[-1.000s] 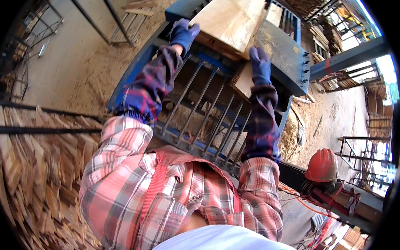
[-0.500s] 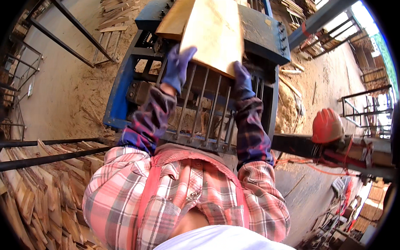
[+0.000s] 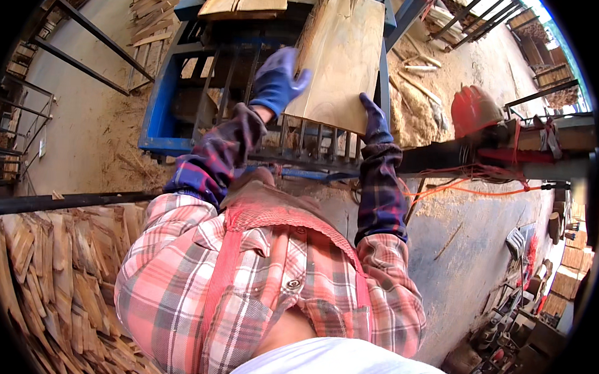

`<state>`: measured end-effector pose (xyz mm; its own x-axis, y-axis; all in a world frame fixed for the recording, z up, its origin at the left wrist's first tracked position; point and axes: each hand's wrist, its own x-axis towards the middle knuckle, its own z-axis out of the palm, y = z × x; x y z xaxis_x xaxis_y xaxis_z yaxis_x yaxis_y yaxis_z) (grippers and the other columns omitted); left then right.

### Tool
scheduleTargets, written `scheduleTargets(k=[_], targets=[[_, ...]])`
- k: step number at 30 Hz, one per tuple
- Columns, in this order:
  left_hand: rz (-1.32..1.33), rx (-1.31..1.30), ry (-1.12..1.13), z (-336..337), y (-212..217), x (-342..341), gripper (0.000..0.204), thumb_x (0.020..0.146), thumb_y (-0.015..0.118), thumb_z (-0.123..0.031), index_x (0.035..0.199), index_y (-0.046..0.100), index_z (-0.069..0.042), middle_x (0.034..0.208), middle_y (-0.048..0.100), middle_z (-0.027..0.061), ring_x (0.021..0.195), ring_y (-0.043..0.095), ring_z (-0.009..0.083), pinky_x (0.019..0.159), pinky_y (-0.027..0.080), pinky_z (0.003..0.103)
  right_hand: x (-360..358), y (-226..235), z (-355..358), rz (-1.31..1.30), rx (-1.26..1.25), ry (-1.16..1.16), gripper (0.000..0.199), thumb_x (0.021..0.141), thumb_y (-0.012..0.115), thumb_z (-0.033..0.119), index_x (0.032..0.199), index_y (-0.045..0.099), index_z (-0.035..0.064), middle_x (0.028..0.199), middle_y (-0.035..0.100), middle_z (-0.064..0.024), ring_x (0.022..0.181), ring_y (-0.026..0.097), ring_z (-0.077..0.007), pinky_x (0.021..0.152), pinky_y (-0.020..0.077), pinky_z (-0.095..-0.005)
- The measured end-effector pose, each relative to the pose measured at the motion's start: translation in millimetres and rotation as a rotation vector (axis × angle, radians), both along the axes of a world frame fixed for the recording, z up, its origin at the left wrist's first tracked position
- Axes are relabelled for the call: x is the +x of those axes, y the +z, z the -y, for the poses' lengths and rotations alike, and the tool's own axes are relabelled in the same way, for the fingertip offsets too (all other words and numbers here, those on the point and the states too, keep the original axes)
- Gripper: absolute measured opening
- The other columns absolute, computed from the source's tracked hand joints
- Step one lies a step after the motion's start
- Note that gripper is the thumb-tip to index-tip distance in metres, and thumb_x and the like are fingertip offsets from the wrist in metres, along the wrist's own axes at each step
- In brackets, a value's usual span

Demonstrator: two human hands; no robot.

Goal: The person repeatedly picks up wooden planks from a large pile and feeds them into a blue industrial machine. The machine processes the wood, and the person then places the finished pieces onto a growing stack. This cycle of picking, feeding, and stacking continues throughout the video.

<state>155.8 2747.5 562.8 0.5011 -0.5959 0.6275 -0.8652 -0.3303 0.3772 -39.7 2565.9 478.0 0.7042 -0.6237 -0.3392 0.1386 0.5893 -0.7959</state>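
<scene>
A wide, pale wooden plank point(image 3: 340, 63) lies over the metal bars of a blue machine point(image 3: 158, 126), its near end toward me. My right hand point(image 3: 377, 122), in a blue-purple glove, grips the plank's near right corner, thumb along the edge and the other fingers mostly hidden. Beside the left edge is my left hand point(image 3: 275, 82), gloved alike. Its fingers are stretched out and its thumb is spread over the plank's edge; whether the thumb touches is hard to tell. A second board point(image 3: 243, 0) rests farther back on the machine, left of the plank.
Piled wood offcuts point(image 3: 65, 271) fill the lower left below a black rail point(image 3: 68, 204). A red helmet point(image 3: 475, 111) sits on a dark beam point(image 3: 439, 155) at the right, with an orange cable point(image 3: 484, 189) beneath. Sawdust and scraps point(image 3: 415, 92) lie beside the machine.
The plank has come nearer and shifted right, away from the second board, which stays on the machine. My left hand has loosened from the plank's edge; my right still holds its corner.
</scene>
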Motion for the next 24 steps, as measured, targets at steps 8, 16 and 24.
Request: scheduleTargets(k=[8, 16, 24], targets=[[-1.026, -0.227, 0.105, -100, -116, -72, 0.053, 0.09, 0.072, -0.045, 0.111, 0.068, 0.004, 0.1, 0.072, 0.0107, 0.09, 0.06, 0.0163, 0.082, 0.049, 0.034, -55, -44, -115, -0.157, -0.061, -0.095, 0.048, 0.09, 0.073, 0.046, 0.108, 0.069, 0.0016, 0.099, 0.067, -0.003, 0.085, 0.061, -0.0134, 0.077, 0.0499, -0.0292], [-1.057, -0.391, 0.21, -165, -124, -67, 0.057, 0.091, 0.074, -0.029, 0.131, 0.057, 0.008, 0.12, 0.066, 0.0083, 0.105, 0.058, 0.0138, 0.093, 0.046, 0.028, -19, -92, -147, -0.151, -0.044, 0.099, 0.063, 0.089, 0.075, 0.043, 0.123, 0.058, -0.0065, 0.111, 0.064, -0.0066, 0.096, 0.059, -0.0157, 0.083, 0.0483, -0.0307], [-1.128, -0.333, 0.186, -129, -110, -21, 0.076, 0.089, 0.077, -0.029, 0.143, 0.042, 0.011, 0.137, 0.058, 0.0172, 0.122, 0.054, 0.0185, 0.105, 0.042, 0.028, -33, -11, -145, -0.378, -1.311, 0.317, 0.099, 0.073, 0.083, 0.044, 0.146, 0.039, -0.0044, 0.156, 0.02, -0.0359, 0.145, 0.029, -0.0456, 0.117, 0.0295, -0.0448]])
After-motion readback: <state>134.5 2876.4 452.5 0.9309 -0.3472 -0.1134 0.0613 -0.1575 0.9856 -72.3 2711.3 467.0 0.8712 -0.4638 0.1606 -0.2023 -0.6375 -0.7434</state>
